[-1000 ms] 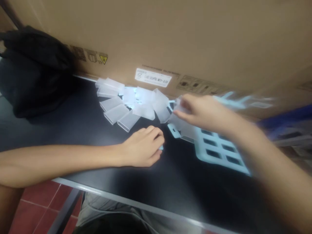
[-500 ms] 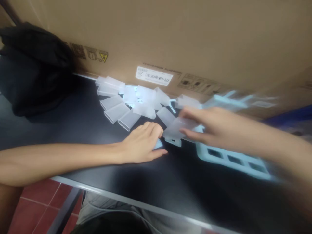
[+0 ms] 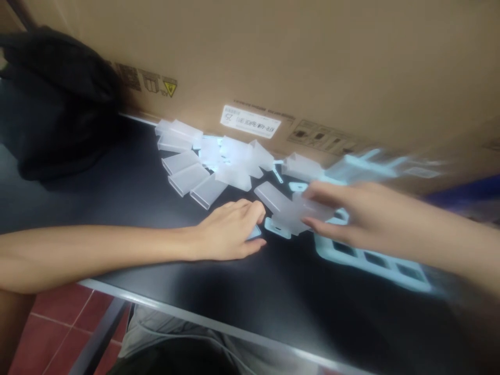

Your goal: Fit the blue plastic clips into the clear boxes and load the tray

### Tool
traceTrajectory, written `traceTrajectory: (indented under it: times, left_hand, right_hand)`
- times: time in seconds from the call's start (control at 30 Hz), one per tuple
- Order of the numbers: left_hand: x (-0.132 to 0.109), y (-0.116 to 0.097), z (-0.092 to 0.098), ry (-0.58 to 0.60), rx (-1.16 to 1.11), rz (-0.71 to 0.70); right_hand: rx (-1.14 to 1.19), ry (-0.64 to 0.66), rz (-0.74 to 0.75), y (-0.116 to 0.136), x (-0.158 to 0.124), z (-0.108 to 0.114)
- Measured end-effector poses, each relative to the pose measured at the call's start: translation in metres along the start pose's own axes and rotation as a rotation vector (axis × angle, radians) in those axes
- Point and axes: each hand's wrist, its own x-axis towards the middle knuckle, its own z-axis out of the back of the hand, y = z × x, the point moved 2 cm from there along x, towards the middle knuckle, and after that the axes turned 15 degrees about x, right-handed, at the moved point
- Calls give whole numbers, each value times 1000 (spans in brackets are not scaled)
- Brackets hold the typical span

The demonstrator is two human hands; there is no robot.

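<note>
1. Black tabletop [image 3: 175, 281] fills the view from the head camera, with both bare forearms of a person reaching across it.
2. Left hand [image 3: 230, 234] lies on the tabletop near the middle. Its fingers [image 3: 250, 211] are curled in, and thumb and fingertips pinch a small pale piece [image 3: 254, 233] against the surface.
3. Right hand [image 3: 351, 213] comes in from the right, blurred. Its thumb sits on top and its fingers underneath a frosted plastic cover [image 3: 292, 211], closed on it, just right of the left hand and just above the tabletop.
4. Under the right hand lies a pale blue tray [image 3: 375, 260] with rectangular slots, flat on the tabletop. The held cover is at the tray's left end.
5. Behind the hands, a loose heap of similar frosted covers [image 3: 203, 166] lies scattered against the foot of a large cardboard box [image 3: 292, 57], which carries a white label [image 3: 250, 121].
6. At the far left sits a black bag [image 3: 50, 99], well apart from the hands.
7. Red floor tiles [image 3: 39, 333] show below the tabletop's front edge.
</note>
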Motion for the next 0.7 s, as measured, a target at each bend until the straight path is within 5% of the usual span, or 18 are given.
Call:
traceTrajectory:
  times: [0.4,0.7]
  left_hand:
    - [1,1,1,4,20,1]
    - [2,1,3,40,62,11]
  right_hand:
    - [74,180,-2,6,8,-35]
    - [29,223,-27,34,23,-36]
